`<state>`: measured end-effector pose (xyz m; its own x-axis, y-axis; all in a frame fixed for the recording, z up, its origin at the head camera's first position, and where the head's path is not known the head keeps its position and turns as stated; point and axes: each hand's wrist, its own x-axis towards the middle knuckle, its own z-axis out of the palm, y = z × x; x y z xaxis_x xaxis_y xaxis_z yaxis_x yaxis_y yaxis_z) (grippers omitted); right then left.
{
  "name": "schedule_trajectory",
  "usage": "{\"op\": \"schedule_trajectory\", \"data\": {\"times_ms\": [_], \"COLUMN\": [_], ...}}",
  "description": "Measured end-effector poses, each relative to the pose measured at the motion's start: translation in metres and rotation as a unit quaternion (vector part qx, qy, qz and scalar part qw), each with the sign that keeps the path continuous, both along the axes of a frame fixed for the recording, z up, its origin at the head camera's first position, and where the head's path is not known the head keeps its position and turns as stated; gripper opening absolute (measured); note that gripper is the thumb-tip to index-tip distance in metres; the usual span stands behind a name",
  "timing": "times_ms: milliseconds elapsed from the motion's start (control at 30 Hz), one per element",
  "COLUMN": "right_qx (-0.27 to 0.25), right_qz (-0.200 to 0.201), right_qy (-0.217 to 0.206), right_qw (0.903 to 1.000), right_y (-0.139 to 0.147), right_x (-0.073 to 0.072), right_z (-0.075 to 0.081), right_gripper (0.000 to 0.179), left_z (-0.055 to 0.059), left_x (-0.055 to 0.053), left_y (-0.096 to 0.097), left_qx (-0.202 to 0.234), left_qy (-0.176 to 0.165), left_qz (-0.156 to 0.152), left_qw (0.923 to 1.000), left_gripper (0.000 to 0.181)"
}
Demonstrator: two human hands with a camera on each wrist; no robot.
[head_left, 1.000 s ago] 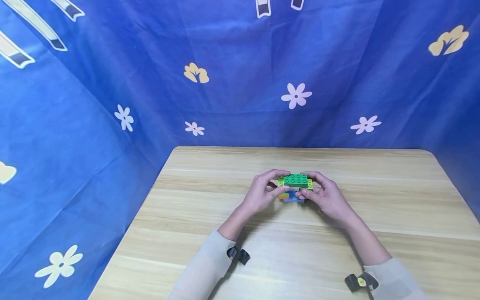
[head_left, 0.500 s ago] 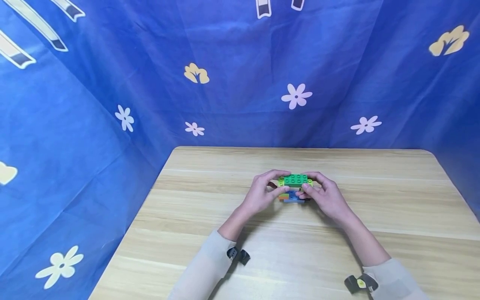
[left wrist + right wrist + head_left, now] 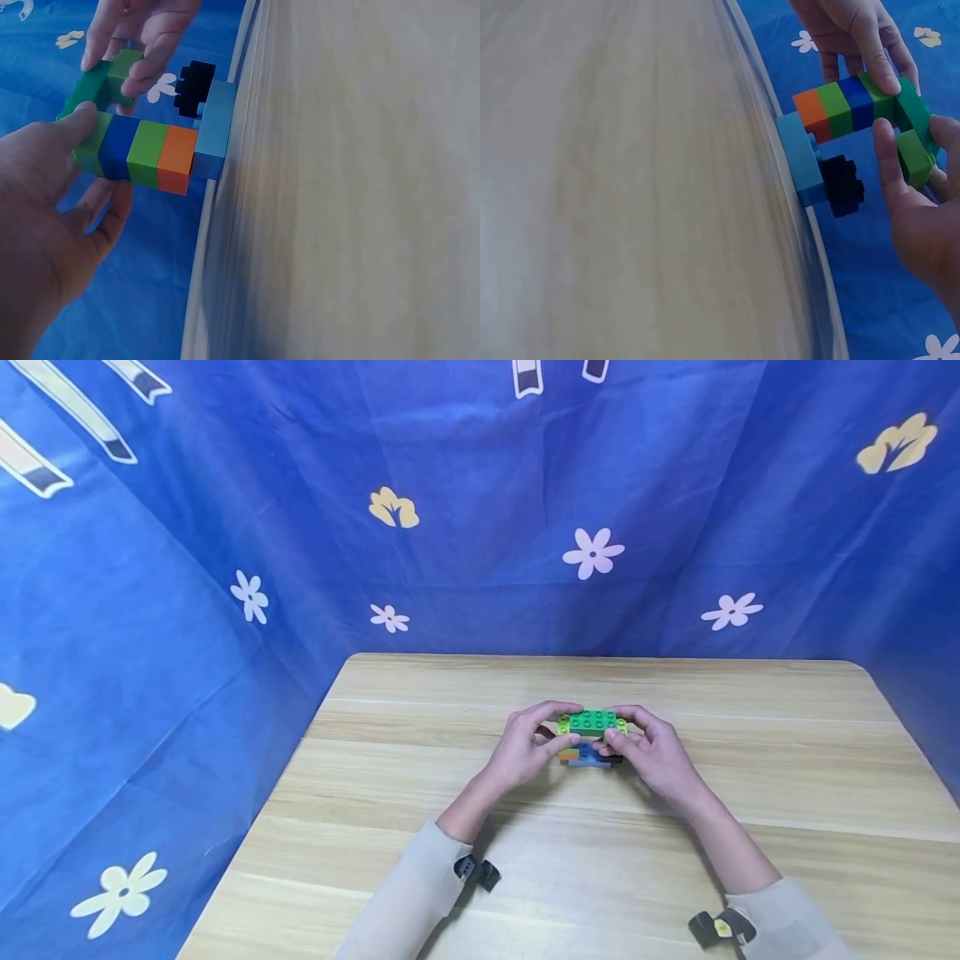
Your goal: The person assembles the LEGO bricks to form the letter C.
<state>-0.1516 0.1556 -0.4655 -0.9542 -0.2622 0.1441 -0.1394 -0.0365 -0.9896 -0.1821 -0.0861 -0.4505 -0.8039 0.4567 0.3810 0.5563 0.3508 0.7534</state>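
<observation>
A building-brick structure stands on the table, its light blue brick (image 3: 217, 129) at the bottom. On its left end rises a column of orange (image 3: 175, 159), lime green and dark blue bricks, topped by another lime brick. A black brick (image 3: 843, 186) sits on the other end. Across the top lies a green brick (image 3: 592, 721), with a lime brick (image 3: 913, 158) under its right end, a gap above the black one. My left hand (image 3: 519, 745) grips the column's upper end and the green brick, thumb in front. My right hand (image 3: 662, 758) pinches the green brick's right end and the lime brick there.
The wooden table (image 3: 585, 877) extends around both arms, its far edge beyond the bricks. A blue patterned cloth (image 3: 480, 510) hangs behind and at the left. Black straps (image 3: 477, 872) with small devices sit on both sleeves.
My right thumb has shifted up slightly, from below the green brick onto its right end. The left hand and the bricks have stayed nearly in place.
</observation>
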Motion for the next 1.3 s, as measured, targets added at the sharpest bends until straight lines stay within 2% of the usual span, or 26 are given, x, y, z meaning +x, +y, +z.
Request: {"op": "schedule_trajectory", "data": {"times_ms": [200, 367, 500, 633, 800, 900, 1100, 1300], "right_qx": [0.079, 0.085, 0.117, 0.192, 0.282, 0.32, 0.356, 0.373], "right_qz": [-0.033, -0.054, -0.046, -0.016, 0.03, 0.047, 0.04, 0.038], "right_qy": [0.03, 0.088, 0.123, 0.143, 0.13, 0.111, 0.097, 0.079], "right_qw": [0.9959, 0.991, 0.9844, 0.9708, 0.95, 0.9397, 0.9286, 0.9238], "right_y": [0.003, 0.003, 0.004, 0.011, 0.019, 0.021, 0.021, 0.022], "right_x": [0.001, 0.0, -0.002, -0.004, -0.003, -0.002, -0.001, -0.001], "right_z": [0.001, -0.002, -0.005, -0.008, -0.011, -0.014, -0.019, -0.024], "right_gripper": [0.044, 0.044, 0.047, 0.068, 0.11, 0.124, 0.125, 0.119], "left_z": [0.001, 0.004, 0.006, 0.004, 0.001, -0.002, -0.006, -0.01], "left_x": [-0.001, 0.0, 0.001, 0.0, -0.001, -0.002, -0.002, -0.002], "left_y": [0.0, -0.001, -0.002, -0.003, -0.004, -0.004, -0.004, -0.004], "left_qx": [-0.003, -0.012, -0.017, -0.025, -0.049, -0.064, -0.08, -0.122], "left_qy": [0.001, -0.011, -0.049, -0.082, -0.109, -0.126, -0.157, -0.169], "left_qz": [-0.004, 0.0, 0.006, 0.015, 0.031, 0.032, 0.034, 0.042], "left_qw": [1.0, 0.9999, 0.9986, 0.9962, 0.9924, 0.9894, 0.9837, 0.9772], "left_gripper": [0.043, 0.042, 0.042, 0.043, 0.047, 0.051, 0.053, 0.052]}}
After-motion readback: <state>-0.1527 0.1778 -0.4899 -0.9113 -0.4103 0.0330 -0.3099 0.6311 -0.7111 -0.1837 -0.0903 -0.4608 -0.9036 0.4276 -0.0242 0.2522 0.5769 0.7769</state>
